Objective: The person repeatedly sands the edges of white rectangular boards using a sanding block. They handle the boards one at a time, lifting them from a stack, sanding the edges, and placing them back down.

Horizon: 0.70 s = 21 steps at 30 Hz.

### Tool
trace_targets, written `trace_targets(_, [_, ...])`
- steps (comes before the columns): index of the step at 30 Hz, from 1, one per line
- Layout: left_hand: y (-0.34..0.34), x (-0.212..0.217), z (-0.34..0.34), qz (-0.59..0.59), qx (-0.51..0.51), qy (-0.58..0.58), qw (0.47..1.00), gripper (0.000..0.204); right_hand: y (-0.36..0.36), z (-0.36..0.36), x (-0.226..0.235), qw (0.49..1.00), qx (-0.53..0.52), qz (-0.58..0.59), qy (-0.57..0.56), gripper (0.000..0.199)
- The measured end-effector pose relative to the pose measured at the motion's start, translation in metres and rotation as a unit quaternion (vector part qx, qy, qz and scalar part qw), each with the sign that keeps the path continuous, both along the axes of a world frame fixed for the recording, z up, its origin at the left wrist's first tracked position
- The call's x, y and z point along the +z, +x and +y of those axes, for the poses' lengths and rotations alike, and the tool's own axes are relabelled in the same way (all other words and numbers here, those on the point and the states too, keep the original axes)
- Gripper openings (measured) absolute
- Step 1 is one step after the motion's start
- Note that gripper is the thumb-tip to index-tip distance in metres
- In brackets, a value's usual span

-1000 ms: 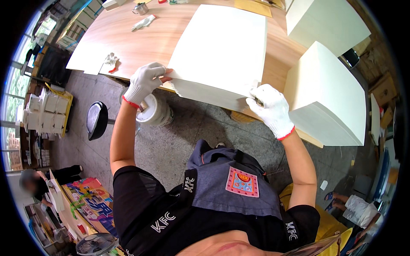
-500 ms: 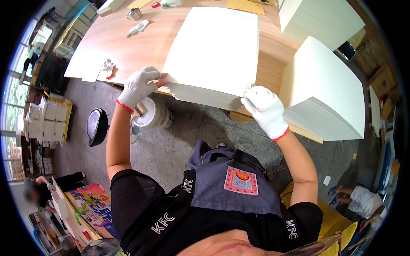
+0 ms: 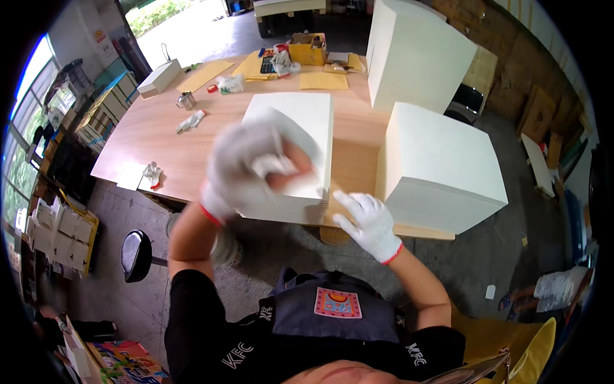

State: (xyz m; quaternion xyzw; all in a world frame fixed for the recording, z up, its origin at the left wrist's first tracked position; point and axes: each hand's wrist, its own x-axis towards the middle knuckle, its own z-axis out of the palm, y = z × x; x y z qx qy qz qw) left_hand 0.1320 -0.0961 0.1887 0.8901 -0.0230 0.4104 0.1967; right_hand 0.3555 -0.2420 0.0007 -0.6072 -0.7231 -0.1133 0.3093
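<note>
A white stack of large paper sheets [image 3: 312,110] lies on the wooden table [image 3: 214,144] in front of me. My left hand [image 3: 249,163], in a white knitted glove with bare fingertips showing, is raised above this stack and smeared by motion. Whether it holds anything cannot be made out. Close to the stack's near right corner is my gloved right hand [image 3: 368,224], its fingers stretched and apart with nothing seen in them. A second tall white stack [image 3: 441,150] stands just beyond my right hand.
Another white stack [image 3: 412,57] rises at the back right. Loose gloves [image 3: 192,121], a metal cup [image 3: 186,100] and a yellow box [image 3: 307,50] are on the table. A black stool [image 3: 135,256] and a white bucket [image 3: 227,248] stand on the floor to the left.
My left hand has left the stack's near left corner and moved up and right over the sheets. My right hand's fingers have spread at the right corner. The view has tilted up.
</note>
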Motion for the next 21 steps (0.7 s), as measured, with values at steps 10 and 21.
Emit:
trace_targets(10, [0.137,-0.010,-0.145,0.105,-0.708,-0.107,0.690,0.012,0.021,-0.094,-0.072,0.982,-0.085,0.129,-0.108,0.040])
trace_targets(21, [0.234,-0.005,-0.228,0.035,-0.831,-0.328,0.447,0.015,0.032,-0.178,-0.097,0.933,-0.236,0.271,-0.015,0.029])
